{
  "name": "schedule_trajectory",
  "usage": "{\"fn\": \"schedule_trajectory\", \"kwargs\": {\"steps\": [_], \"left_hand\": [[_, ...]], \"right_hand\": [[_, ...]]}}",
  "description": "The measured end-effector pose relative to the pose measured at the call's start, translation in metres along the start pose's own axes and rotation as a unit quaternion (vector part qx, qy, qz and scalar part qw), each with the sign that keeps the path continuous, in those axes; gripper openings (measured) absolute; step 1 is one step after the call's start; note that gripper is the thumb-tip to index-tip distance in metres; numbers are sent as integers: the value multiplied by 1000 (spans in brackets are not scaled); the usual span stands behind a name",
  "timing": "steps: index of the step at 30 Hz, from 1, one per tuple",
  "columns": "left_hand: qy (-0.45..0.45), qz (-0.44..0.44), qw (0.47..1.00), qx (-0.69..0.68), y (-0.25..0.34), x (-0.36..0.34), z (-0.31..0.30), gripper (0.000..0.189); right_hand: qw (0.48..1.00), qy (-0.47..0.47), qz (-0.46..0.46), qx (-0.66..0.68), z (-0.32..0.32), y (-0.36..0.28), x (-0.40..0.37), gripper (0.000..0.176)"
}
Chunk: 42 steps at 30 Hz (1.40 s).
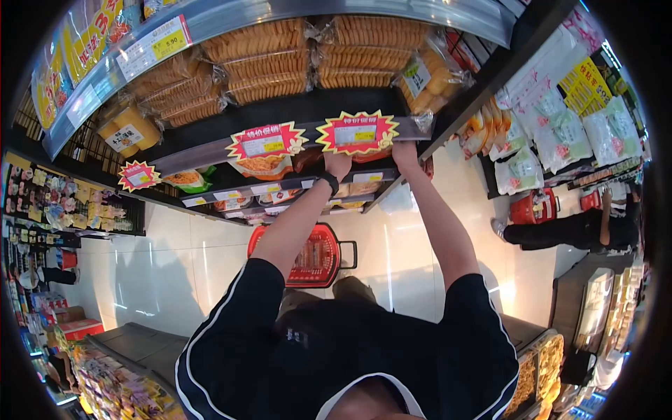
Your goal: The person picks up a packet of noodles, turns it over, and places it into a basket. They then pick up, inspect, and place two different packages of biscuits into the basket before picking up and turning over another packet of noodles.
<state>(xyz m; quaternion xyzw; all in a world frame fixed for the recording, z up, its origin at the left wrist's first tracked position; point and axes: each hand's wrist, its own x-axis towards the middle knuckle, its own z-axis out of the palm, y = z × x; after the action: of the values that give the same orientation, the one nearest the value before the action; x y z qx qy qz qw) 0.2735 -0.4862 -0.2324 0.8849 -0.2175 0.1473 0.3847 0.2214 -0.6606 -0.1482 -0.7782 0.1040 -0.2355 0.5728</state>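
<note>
Both arms reach up to a store shelf. My left hand (337, 165), with a dark band at the wrist, is at the shelf level under the starburst price sign (358, 133); its fingers are hidden behind the shelf edge. To its right, my right hand (404, 155) reaches beneath the right end of the same shelf edge, its fingertips also out of sight. What either hand touches cannot be made out. Packaged food (264, 166) lies on the level by my left hand. Above, stacked packs of round biscuits (260, 59) fill the upper shelf.
A red basket (315, 260) with packs inside stands on the floor below my arms. A person in dark clothes (560, 231) is at the right near another red basket (532, 208). Hanging bags (553, 133) line the right rack. Behind me are dark counters (133, 350).
</note>
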Motion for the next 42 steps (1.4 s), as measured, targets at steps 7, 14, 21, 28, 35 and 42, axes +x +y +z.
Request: {"fn": "schedule_trajectory", "kwargs": {"steps": [7, 14, 21, 28, 35, 42], "left_hand": [[-26, 39, 988, 145, -48, -8, 58, 17], [-52, -68, 994, -62, -29, -2, 44, 15], [28, -102, 970, -220, 12, -31, -26, 38], [76, -195, 935, -287, -24, -170, -140, 35], [247, -177, 937, -172, -137, -115, -240, 57], [87, -205, 902, -370, -175, -58, -243, 41]], "right_hand": [[989, 16, 99, -107, 8, 44, -18, 36], [985, -15, 175, 7, 18, 69, -88, 44], [981, -108, 161, 24, 42, 34, -117, 31], [980, -191, 2, -52, 91, -19, -86, 16], [864, -270, -57, -421, 175, -4, 6, 39], [819, -322, -46, -472, 198, 25, 37, 40]]}}
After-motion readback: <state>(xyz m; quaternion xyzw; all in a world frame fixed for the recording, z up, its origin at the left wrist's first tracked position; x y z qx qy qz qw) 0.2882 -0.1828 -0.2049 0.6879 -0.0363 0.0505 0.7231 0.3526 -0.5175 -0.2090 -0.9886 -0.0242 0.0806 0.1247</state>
